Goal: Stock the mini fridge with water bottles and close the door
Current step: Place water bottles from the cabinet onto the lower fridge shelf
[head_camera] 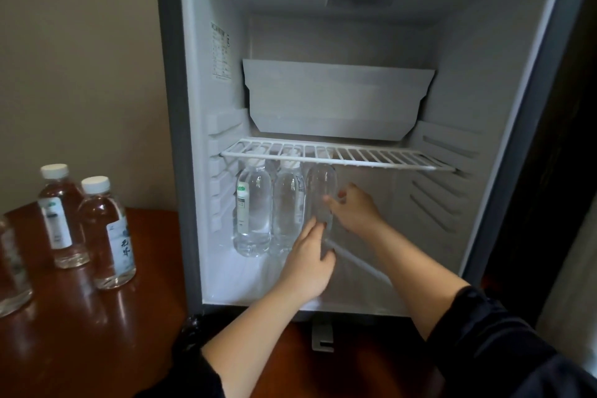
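The mini fridge (193,171) stands open in front of me. On its floor, under the wire shelf (339,157), two clear water bottles stand side by side, one (253,213) at the left and one (288,210) beside it. A third bottle (321,194) stands upright just to their right. My right hand (353,210) holds that bottle around its middle from the right. My left hand (308,263) grips it low down near the base.
A dark wooden table (64,333) lies left of the fridge. Two capped water bottles (59,216) (108,233) stand on it, and part of another bottle (13,268) shows at the left edge. A white tray (336,100) fills the fridge's upper back.
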### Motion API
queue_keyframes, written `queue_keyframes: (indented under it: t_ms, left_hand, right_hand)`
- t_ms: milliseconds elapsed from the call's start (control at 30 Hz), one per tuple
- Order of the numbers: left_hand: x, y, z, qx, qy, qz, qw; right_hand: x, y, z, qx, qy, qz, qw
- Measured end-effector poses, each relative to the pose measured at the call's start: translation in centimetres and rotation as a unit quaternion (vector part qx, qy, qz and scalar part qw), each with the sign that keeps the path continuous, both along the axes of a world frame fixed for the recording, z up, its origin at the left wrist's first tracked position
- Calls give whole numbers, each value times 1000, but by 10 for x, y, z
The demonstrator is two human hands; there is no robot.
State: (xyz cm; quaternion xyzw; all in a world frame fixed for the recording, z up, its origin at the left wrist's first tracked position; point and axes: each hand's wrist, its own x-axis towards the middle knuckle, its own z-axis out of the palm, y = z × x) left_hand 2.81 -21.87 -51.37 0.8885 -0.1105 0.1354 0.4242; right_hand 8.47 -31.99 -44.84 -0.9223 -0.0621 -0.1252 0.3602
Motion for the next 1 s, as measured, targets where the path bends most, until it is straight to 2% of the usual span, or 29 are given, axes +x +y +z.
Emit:
queue_keyframes:
  t_ms: [100,300,467,667,1000]
  left_hand:
    - [-20,15,8,7,-9,7,1000]
    - [-67,57,25,-8,32,8,999]
    - [-111,107,38,19,48,30,998]
    - [-158,168,46,60,57,79,993]
    - [-221,272,44,130,39,233,963]
  right_hand:
    - [-18,-1,3,-48,2,16,999]
    - [-65,17,14,-130,17,94,987]
    - [-105,51,23,-165,75,195,964]
    - [-136,107,30,-220,100,287,927]
    - [-167,225,28,-231,50,387,891]
